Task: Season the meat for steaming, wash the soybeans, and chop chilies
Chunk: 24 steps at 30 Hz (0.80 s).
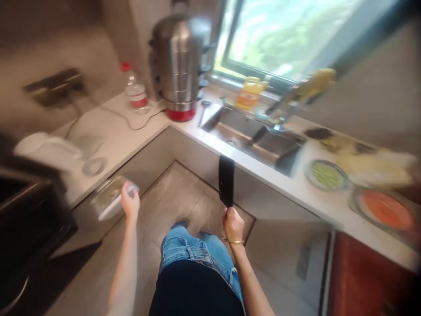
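Observation:
My right hand [233,225] is closed round the handle of a black cleaver [226,177], its broad blade pointing up and away in front of the sink cabinet. On the other side, my left hand [130,199] grips the near end of a see-through rectangular container [110,199], held in the air off the left counter's edge. The container looks tilted, and blur hides what, if anything, is inside. Neither hand touches the counter.
A double sink [243,127] lies ahead, with a tall steel steamer [180,66] and plastic bottle [137,94] to its left. Plates of green pieces [325,174] and orange shreds [386,210] stand on the right counter. A white kettle [42,149] is at left.

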### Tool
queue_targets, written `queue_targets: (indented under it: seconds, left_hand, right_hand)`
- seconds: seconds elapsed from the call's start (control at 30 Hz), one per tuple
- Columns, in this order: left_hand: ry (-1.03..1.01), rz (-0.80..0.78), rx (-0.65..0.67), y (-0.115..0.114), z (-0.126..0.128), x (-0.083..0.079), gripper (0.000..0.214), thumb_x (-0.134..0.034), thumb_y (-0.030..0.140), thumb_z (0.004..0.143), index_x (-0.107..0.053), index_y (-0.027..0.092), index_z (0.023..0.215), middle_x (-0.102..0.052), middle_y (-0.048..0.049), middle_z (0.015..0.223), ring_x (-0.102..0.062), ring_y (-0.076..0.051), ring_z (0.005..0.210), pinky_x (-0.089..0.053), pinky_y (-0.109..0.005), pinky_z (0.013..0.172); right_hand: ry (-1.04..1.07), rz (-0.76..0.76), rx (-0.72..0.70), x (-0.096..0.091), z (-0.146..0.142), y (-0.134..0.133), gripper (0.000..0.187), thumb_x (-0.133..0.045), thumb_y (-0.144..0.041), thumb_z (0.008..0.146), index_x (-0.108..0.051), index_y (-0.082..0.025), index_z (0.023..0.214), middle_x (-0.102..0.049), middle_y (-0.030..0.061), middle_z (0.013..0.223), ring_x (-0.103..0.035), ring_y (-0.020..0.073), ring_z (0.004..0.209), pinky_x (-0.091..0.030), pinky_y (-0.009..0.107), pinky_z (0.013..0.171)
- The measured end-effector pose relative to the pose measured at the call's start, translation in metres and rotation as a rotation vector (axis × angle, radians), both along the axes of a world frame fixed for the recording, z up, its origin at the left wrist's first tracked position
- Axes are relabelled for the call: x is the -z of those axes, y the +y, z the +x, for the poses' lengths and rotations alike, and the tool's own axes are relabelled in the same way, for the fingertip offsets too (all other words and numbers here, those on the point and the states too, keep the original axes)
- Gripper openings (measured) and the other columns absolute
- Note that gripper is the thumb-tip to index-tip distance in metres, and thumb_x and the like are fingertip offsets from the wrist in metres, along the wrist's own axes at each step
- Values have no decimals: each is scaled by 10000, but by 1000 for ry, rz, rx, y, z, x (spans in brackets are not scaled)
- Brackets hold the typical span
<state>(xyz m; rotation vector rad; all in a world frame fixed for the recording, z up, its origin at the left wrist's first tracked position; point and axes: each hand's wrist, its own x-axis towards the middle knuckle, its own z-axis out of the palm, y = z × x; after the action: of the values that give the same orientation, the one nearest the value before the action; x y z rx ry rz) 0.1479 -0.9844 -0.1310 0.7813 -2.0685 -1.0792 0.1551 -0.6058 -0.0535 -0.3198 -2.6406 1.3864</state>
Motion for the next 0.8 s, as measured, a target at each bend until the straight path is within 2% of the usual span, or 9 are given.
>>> queue_targets:
  seconds: [0.07,0.17,0.27,0.33,0.43,0.53,0.67,0.8]
  left_hand:
    - [-28,158,305,53,-22,7,420,-527,251,847,-497,207,1264,-679,-148,1144,-659,-245,1093,-481,-458,1006]
    - [-83,209,788,144,-44,3,365,-546,299,855,-538,249,1217,-717,-98,1063,-686,-234,1038,-504,-441,979]
    - [-91,154,1229,236,-63,-15,348,-554,316,864,-545,279,1211,-730,-63,1049,-688,-233,1026,-491,-451,982]
    - [-86,128,1422,296,-74,-30,349,-553,323,873,-535,270,1218,-743,-54,996,-697,-229,981,-496,-445,957]
    - [-59,159,1617,387,-82,-52,331,-546,333,884,-533,233,1200,-749,-50,917,-705,-214,904,-508,-413,915]
    - [-14,226,1785,488,-81,-74,293,-533,343,898,-553,211,1158,-744,-53,891,-697,-199,895,-494,-392,927]
    - [-3,380,1952,639,-69,-100,298,-522,353,909,-555,194,1158,-732,-53,888,-687,-180,857,-505,-359,883]
    - [-46,488,1969,776,-50,-106,267,-493,344,918,-571,177,1111,-722,-65,907,-674,-168,862,-504,-341,868]
  right_hand:
    - [-10,18,86,-4,4,1,691,-156,-811,820,-439,-232,570,-465,-16,451,-430,125,428,-330,242,472]
    - [-45,45,259,-5,23,30,686,-171,-782,845,-496,-220,623,-499,-10,483,-462,130,469,-345,231,499]
    - [-87,114,509,-2,58,89,685,-191,-752,871,-549,-207,661,-558,11,537,-521,140,528,-368,229,551]
    - [-129,145,684,0,92,137,702,-175,-744,881,-572,-201,680,-598,32,581,-560,154,565,-378,234,576]
    - [-243,195,907,0,147,209,723,-147,-713,906,-610,-188,725,-647,68,644,-600,180,613,-384,245,589]
    - [-416,267,1041,-5,194,285,679,-190,-630,956,-654,-169,774,-696,117,754,-643,212,723,-389,259,629]
    - [-644,297,1045,-19,225,387,676,-210,-577,987,-709,-140,852,-721,168,889,-663,234,830,-385,273,664]
    - [-719,340,948,-38,223,477,707,-208,-617,978,-734,-146,929,-726,158,996,-666,228,891,-394,268,695]
